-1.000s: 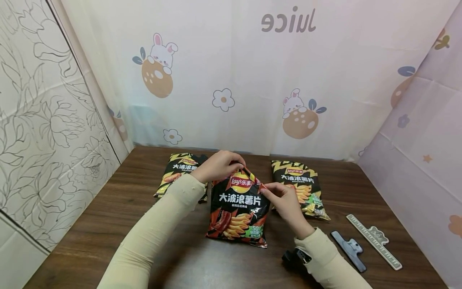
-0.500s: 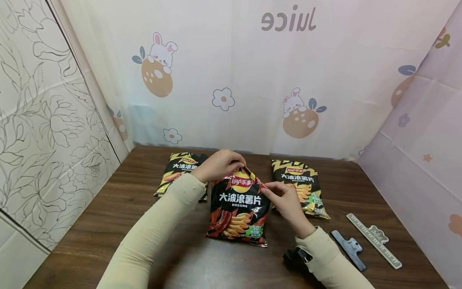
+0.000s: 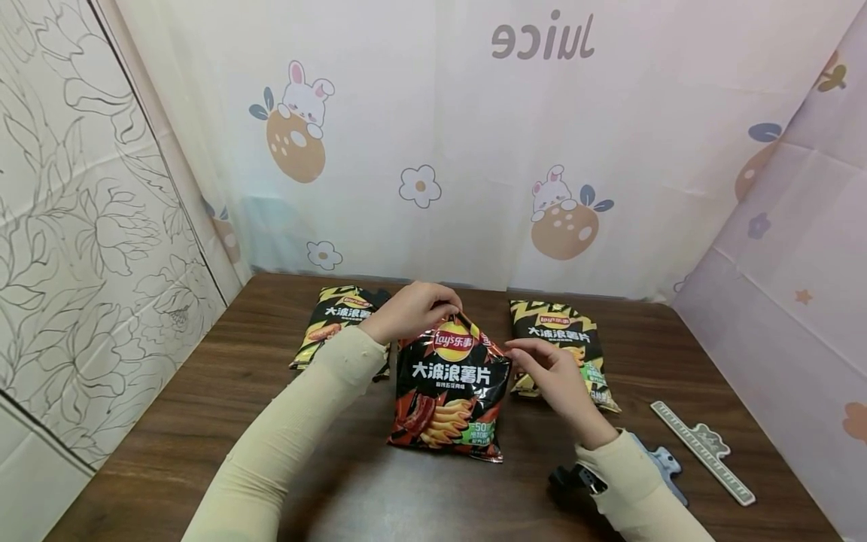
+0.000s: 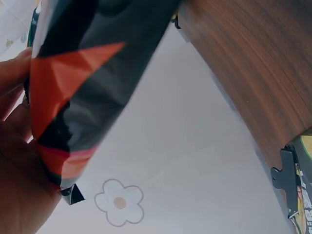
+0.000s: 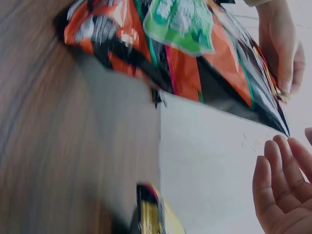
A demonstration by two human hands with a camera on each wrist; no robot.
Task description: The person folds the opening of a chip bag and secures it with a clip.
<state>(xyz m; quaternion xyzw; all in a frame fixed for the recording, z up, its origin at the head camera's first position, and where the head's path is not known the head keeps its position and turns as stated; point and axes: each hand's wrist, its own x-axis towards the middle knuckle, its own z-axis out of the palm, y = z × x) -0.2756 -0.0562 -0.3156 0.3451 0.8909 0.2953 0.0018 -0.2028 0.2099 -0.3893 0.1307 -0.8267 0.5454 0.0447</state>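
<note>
Red-and-black foil was pinched in the left hand [image 3: 416,310], which held the upper left of the chip bag [image 3: 450,395]. At the opposite upper corner the right hand [image 3: 552,380] touched with its fingertips, fingers loose rather than closed on it. The step seemed to be working the slanting top edge into a fold. Doing it well likely called for a steady left pinch, the right fingers drawing the corner taut before smoothing the crease, and little pressure lower down, where the contents could crush; slick foil might spring back if both hands let go.

The bag was near the middle of the table [image 3: 156,421]. Behind it, toward the table's back edge, lay the left yellow-and-black bag [image 3: 314,339] and the right yellow-and-black bag [image 3: 562,324]. Near the right edge lay a pale clip [image 3: 702,454] and a blue-grey clip [image 3: 667,461], partly hidden by the right sleeve [image 3: 630,482].

Only the right wrist view showed the bag's tip outside the gap between right thumb and fingers. The left wrist view showed a black clip [image 4: 288,183] clamped on a rear bag, a mere dark patch from the head.
</note>
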